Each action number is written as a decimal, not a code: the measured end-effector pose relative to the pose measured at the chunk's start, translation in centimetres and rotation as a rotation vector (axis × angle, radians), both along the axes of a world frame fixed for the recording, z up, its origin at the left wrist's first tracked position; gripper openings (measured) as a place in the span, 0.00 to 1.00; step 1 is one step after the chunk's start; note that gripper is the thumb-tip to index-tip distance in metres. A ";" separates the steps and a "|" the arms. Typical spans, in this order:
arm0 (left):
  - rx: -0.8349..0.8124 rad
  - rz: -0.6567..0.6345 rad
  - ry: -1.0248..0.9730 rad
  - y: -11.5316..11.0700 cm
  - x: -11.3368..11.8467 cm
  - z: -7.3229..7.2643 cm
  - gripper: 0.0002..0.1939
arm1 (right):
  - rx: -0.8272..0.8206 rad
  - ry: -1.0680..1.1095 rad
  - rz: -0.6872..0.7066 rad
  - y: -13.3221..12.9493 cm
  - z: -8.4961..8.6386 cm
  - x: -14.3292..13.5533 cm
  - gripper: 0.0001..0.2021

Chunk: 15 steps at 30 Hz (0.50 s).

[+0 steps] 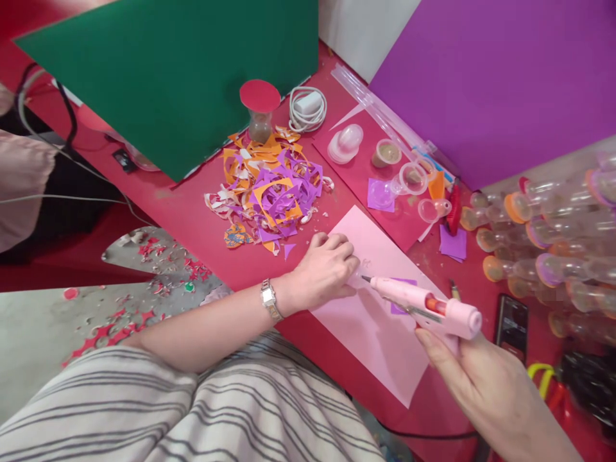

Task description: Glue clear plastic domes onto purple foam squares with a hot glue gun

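Red table (202,218) filled most of the view, w/ a green sheet (183,70) propped at 11 o'clock & a purple sheet (505,77) at 1 o'clock. Striped cloth (192,410) covered the lap at 7 o'clock. Rows of clear capsules (553,250) w/ orange & purple caps lay at 3 o'clock. A scrap pile (269,192) of orange & purple offcuts sat just above centre, approx 12 o'clock from the left hand, w/ a red-topped jar (260,110) behind it & a coiled white charger (307,108) beside that. Pink paper (380,333) lay centre, running toward 5 o'clock. Right hand (486,385), at 4 o'clock, was wrapped round the grip of a pink glue gun (423,307); gun lay across the paper, nozzle pointing to 9 o'clock, tip just beside the left fingers. Left hand (325,269), centre, was curled nearly closed, knuckles up, fingertips pressed down on the paper at the nozzle tip, pinching something small & clear; can't tell what. A purple piece (402,282) showed under the gun on the paper. Black phone (511,319) lay at 3 o'clock from the gun. Watch (269,299) on the left wrist.
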<state>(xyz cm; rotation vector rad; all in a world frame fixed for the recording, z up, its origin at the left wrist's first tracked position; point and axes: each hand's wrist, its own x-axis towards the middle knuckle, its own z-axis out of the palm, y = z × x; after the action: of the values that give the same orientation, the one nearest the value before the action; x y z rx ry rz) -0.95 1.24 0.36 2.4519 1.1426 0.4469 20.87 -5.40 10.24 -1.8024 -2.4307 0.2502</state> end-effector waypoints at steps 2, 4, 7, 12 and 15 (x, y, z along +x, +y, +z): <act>-0.005 -0.003 0.001 0.0 0.0 0.0 0.18 | 0.002 -0.009 -0.007 0.0 -0.4 -0.2 0.24; -0.008 -0.006 0.001 0.0 0.1 -0.1 0.18 | -0.004 -0.032 -0.015 0.0 -0.6 -0.4 0.24; -0.004 -0.006 -0.008 0.0 0.0 -0.1 0.16 | -0.024 -0.095 -0.012 0.2 -0.6 -0.6 0.23; -0.017 -0.009 -0.016 0.0 0.0 0.1 0.15 | -0.074 -0.189 0.046 1.0 -0.9 -0.1 0.21; -0.023 -0.007 -0.010 0.0 0.0 0.2 0.15 | -0.055 -0.191 0.082 1.3 -1.5 0.0 0.19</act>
<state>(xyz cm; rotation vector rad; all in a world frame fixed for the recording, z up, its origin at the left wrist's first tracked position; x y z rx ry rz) -0.93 1.24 0.52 2.4302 1.1281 0.4412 20.86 -4.13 8.77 -1.8291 -2.6557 0.1597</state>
